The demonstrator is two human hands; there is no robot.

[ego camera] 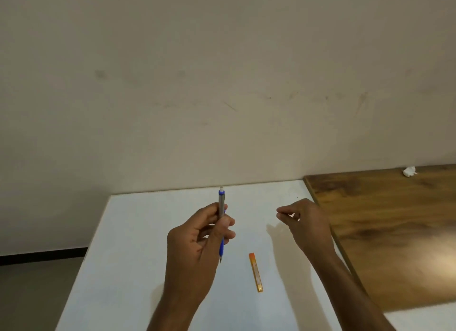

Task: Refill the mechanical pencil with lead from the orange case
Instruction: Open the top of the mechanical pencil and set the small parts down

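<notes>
**Pencil upright in the left hand, lead case waiting on the table**

The left hand [197, 234] holds the mechanical pencil [221, 222] nearly upright above the white table [138, 244], thumb and fingers pressed around the middle of the barrel, the white cap end up and the tip pointing down. The orange case [256, 272] lies flat on the table, just right of the pencil tip and between the two hands, touched by neither. The right hand [306, 222] hovers well above and beyond the case, thumb and forefinger drawn close together as if pinching; whether anything thin sits between them cannot be made out.

The pencil looks light, stiff and smooth, so a mid-barrel hold like this one should steady it while the cap end is worked. The case is likely light and slick plastic, best taken by its long sides, near the darker cap end. Loose lead would be very thin and brittle, and likely to snap under any sideways bend.

Whether the case is open or closed is unclear, its contents are too small to see, and both forearms are cut off by the lower edge
</notes>
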